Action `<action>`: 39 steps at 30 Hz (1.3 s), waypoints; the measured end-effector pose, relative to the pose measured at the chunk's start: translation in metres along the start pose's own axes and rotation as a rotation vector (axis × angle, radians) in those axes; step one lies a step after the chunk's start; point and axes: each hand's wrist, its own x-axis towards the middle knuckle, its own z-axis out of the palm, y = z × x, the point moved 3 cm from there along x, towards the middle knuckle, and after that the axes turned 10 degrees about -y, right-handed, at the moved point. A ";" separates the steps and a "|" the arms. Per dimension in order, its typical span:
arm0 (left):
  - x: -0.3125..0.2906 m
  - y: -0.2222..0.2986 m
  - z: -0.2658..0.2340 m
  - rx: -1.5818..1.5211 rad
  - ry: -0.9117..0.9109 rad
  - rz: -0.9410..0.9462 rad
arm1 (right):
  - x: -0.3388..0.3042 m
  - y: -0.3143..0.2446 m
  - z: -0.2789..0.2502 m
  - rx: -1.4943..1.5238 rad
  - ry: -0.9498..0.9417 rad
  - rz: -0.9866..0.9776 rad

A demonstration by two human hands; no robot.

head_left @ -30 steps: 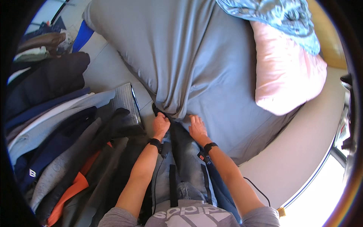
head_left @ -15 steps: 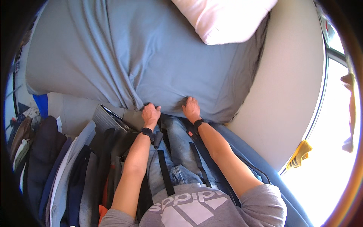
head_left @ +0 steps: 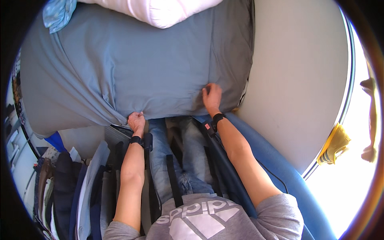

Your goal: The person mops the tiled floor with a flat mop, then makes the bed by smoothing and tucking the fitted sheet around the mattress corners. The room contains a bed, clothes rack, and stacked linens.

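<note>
A grey fitted sheet [head_left: 160, 68] covers the mattress in front of me, bunched into slanting folds toward the left. My left hand [head_left: 137, 121] is closed on the sheet's near edge, where those folds gather. Farther right, my right hand [head_left: 212, 97] rests on top of the sheet near the mattress's right corner. Its thumb stands apart from the fingers, which bend down against the cloth and are partly hidden. Black bands circle both wrists.
A pale pillow [head_left: 162, 14] and a light-blue bunched cloth [head_left: 59, 15] lie on the mattress's far side. Hanging clothes [head_left: 82, 192] crowd the lower left. A curved white wall [head_left: 296, 80] borders the right, above a blue padded edge [head_left: 276, 160]. A yellow cloth [head_left: 335, 145] hangs near the window.
My view has shifted, and the pillow appears farther left. The hands are wider apart: the right has moved off the near edge onto the sheet toward the corner, while the left stays at the edge.
</note>
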 end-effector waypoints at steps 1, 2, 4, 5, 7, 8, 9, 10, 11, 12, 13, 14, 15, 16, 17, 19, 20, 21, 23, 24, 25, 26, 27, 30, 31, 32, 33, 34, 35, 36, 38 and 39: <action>-0.001 -0.003 -0.002 0.024 0.039 0.017 | -0.003 0.014 -0.008 -0.059 0.136 0.205; -0.001 -0.004 -0.004 0.057 0.052 0.024 | -0.007 0.027 -0.018 -0.121 0.294 0.376; -0.001 -0.007 -0.009 0.095 0.061 -0.012 | -0.016 0.060 -0.030 -0.136 0.356 0.736; -0.001 -0.006 -0.012 0.136 0.084 -0.004 | -0.020 0.077 -0.034 -0.122 0.370 0.912; -0.003 -0.005 -0.015 0.137 0.078 0.015 | -0.022 0.104 -0.036 0.020 0.242 0.917; -0.004 -0.007 -0.017 0.127 0.069 -0.020 | -0.022 0.115 -0.033 0.101 0.160 0.934; -0.005 -0.007 -0.018 0.131 0.082 -0.013 | -0.022 0.122 -0.032 0.099 0.169 0.825; -0.007 -0.006 -0.019 0.165 0.113 0.012 | -0.022 0.128 -0.030 0.151 0.149 0.771; -0.009 -0.009 -0.020 0.185 0.126 0.017 | -0.024 0.132 -0.025 0.199 0.126 0.738; -0.010 -0.010 -0.021 0.200 0.149 0.009 | -0.024 0.136 -0.023 0.253 0.111 0.696; -0.011 -0.012 -0.021 0.194 0.126 0.022 | -0.028 0.139 -0.021 0.287 0.147 0.706; -0.011 -0.014 -0.021 0.177 0.118 0.028 | -0.031 0.141 -0.020 0.329 0.196 0.702; -0.011 -0.017 -0.021 0.152 0.101 -0.006 | -0.034 0.144 -0.021 0.370 0.250 0.697; -0.010 -0.017 -0.021 0.161 0.091 0.039 | -0.037 0.147 -0.023 0.418 0.301 0.712; -0.010 -0.018 -0.021 0.162 0.070 0.042 | -0.039 0.149 -0.026 0.360 0.336 0.715; -0.014 -0.013 -0.015 0.123 -0.038 0.099 | -0.043 0.154 -0.034 0.383 0.358 0.718; -0.019 -0.005 -0.009 0.145 -0.143 0.249 | -0.043 0.155 -0.038 0.379 0.360 0.723; -0.025 0.002 0.000 0.175 -0.280 0.277 | -0.045 0.154 -0.043 0.367 0.358 0.694; -0.044 0.024 0.023 0.348 -0.489 0.389 | -0.047 0.148 -0.054 0.321 0.378 0.648; -0.056 0.038 0.032 0.189 -0.473 0.434 | -0.050 0.145 -0.058 0.324 0.374 0.695; -0.062 0.053 0.044 0.238 -0.473 0.445 | -0.051 0.138 -0.061 0.298 0.411 0.662; -0.066 0.068 0.056 0.280 -0.488 0.439 | -0.053 0.133 -0.065 0.285 0.438 0.680; -0.067 0.081 0.065 0.276 -0.489 0.432 | -0.056 0.129 -0.068 0.285 0.454 0.713; -0.061 0.101 0.078 0.281 -0.537 0.413 | -0.060 0.120 -0.074 0.257 0.478 0.650; -0.058 0.102 0.078 0.270 -0.557 0.422 | -0.061 0.120 -0.075 0.232 0.452 0.626; -0.054 0.100 0.076 0.319 -0.585 0.427 | -0.061 0.123 -0.073 0.236 0.403 0.637; -0.051 0.099 0.074 0.355 -0.615 0.444 | -0.061 0.127 -0.072 0.234 0.394 0.618; -0.050 0.097 0.071 0.409 -0.662 0.441 | -0.060 0.132 -0.069 0.237 0.395 0.608; -0.049 0.096 0.067 0.438 -0.648 0.409 | -0.059 0.139 -0.064 0.216 0.339 0.618; -0.048 0.098 0.062 0.483 -0.640 0.361 | -0.057 0.144 -0.058 0.206 0.298 0.628; -0.050 0.112 0.056 0.583 -0.633 0.282 | -0.057 0.155 -0.046 0.229 0.256 0.668; -0.054 0.121 0.052 0.642 -0.638 0.248 | -0.058 0.158 -0.039 0.273 0.238 0.709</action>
